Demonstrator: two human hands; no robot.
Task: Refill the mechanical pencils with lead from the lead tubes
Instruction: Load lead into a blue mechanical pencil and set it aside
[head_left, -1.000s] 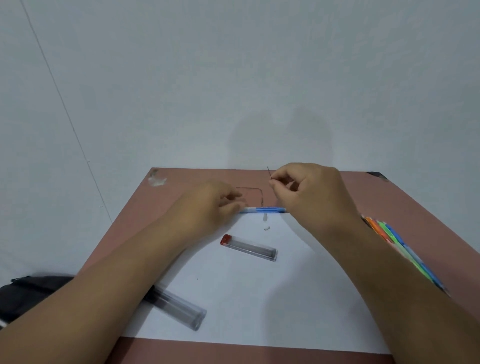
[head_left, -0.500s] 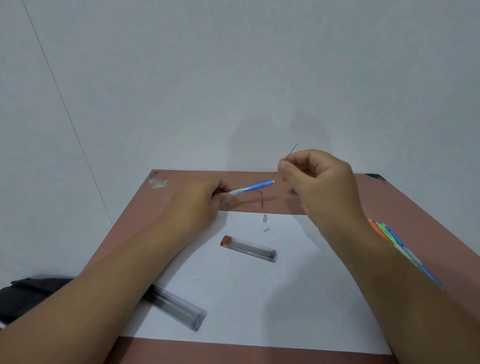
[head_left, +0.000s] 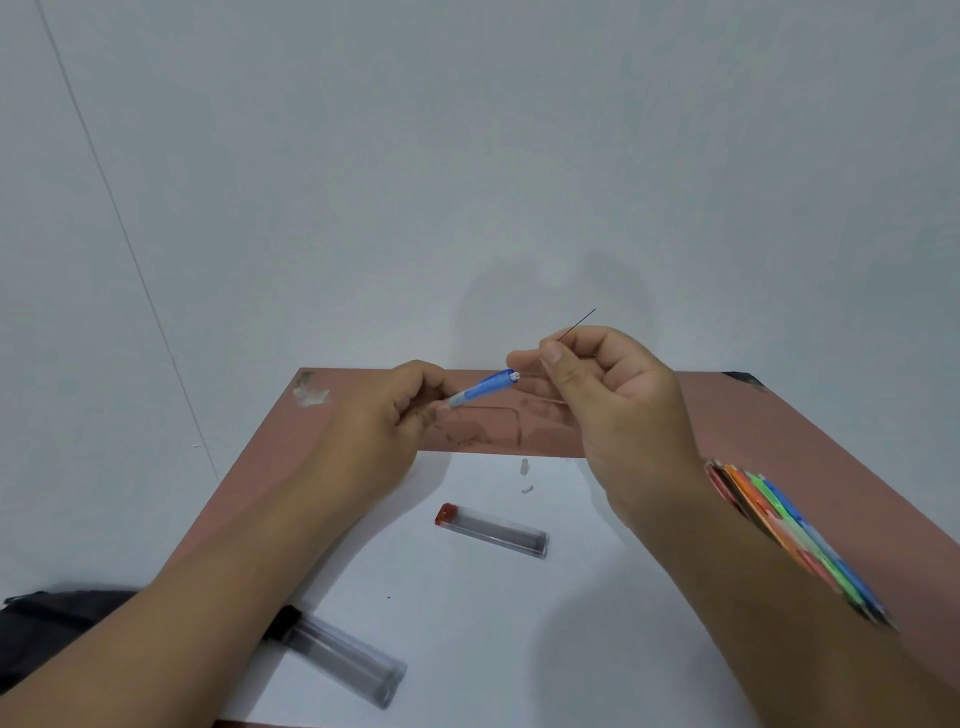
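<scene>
Raised since a moment ago, the blue pencil (head_left: 482, 391) tilts up off the table (head_left: 810, 431) in the left hand (head_left: 379, 431). Pinching a thin lead (head_left: 581, 322), the right hand (head_left: 597, 379) lines it up beside the pencil's open end, likely for insertion.

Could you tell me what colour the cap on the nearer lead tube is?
Black, on the lead tube; seen in the head view.

Two bare arms seen from above, no sleeves worn, no rings or watch seen, left hand (head_left: 382, 415) and right hand (head_left: 605, 387) with short, plain nails
</scene>
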